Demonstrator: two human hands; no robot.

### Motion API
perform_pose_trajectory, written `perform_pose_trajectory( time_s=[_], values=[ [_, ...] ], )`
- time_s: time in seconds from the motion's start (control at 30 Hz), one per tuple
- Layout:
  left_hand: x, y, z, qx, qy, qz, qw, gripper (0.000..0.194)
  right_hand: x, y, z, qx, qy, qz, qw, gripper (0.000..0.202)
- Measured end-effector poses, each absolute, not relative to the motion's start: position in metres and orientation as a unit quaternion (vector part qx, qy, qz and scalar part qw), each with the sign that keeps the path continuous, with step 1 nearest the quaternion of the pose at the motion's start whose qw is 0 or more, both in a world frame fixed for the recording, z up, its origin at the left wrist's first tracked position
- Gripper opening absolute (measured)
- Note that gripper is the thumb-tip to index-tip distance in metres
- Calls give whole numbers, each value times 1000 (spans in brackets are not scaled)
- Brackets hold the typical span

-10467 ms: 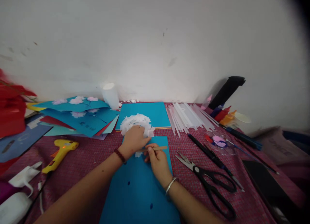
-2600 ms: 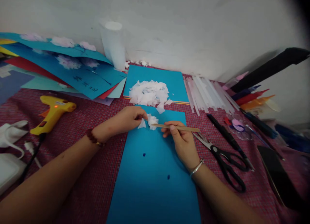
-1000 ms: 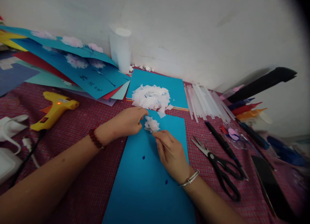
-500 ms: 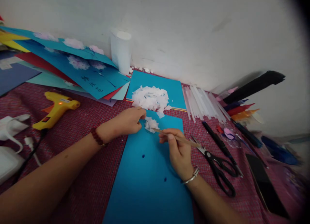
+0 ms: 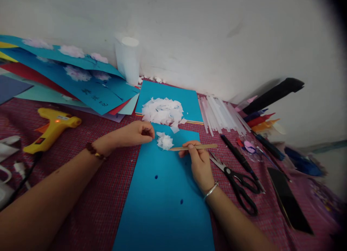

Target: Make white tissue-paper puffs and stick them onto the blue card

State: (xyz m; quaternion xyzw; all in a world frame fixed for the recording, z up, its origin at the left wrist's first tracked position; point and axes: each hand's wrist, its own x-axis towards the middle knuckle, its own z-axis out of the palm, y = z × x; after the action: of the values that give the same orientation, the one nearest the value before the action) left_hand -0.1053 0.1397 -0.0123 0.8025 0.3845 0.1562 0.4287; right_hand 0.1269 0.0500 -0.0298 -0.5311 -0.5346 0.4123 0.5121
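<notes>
My right hand (image 5: 199, 164) pinches a flat wooden stick (image 5: 207, 147), held nearly level. The stick's tip is at the lower right edge of a small tuft of white paper pieces (image 5: 165, 140). That tuft sits near the far end of a long blue sheet of paper (image 5: 162, 215), which bears a few dark blue spots. Just left of the tuft is my left hand (image 5: 139, 132), apart from it. Its fingers are curled, thumb and forefinger close together, and I cannot make out anything between them. Beyond lies a heap of white paper pieces (image 5: 162, 110) on a blue sheet stack (image 5: 187, 99).
A yellow glue gun (image 5: 52, 126) with an orange light lies left. Coloured sheets (image 5: 94, 95) and a white roll (image 5: 128, 63) stand behind. To the right are glue sticks (image 5: 222, 113), black-handled scissors (image 5: 235, 180), a black pen (image 5: 238, 155) and a phone (image 5: 288, 200).
My left hand has drawn slightly left, away from the tuft. The wooden stick has swung from a slant to nearly level. The whole view has shifted a little.
</notes>
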Motion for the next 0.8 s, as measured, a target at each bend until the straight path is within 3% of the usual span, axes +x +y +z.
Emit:
perform_pose_trajectory(
  time_s=[0.53, 0.8],
  values=[
    [-92, 130, -17, 823, 383, 198, 370, 7, 119, 61, -36, -515, -531, 419, 526, 27],
    [-63, 105, -10, 869, 446, 166, 132, 17, 119, 64, -38, -512, -514, 438, 531, 30]
  ],
)
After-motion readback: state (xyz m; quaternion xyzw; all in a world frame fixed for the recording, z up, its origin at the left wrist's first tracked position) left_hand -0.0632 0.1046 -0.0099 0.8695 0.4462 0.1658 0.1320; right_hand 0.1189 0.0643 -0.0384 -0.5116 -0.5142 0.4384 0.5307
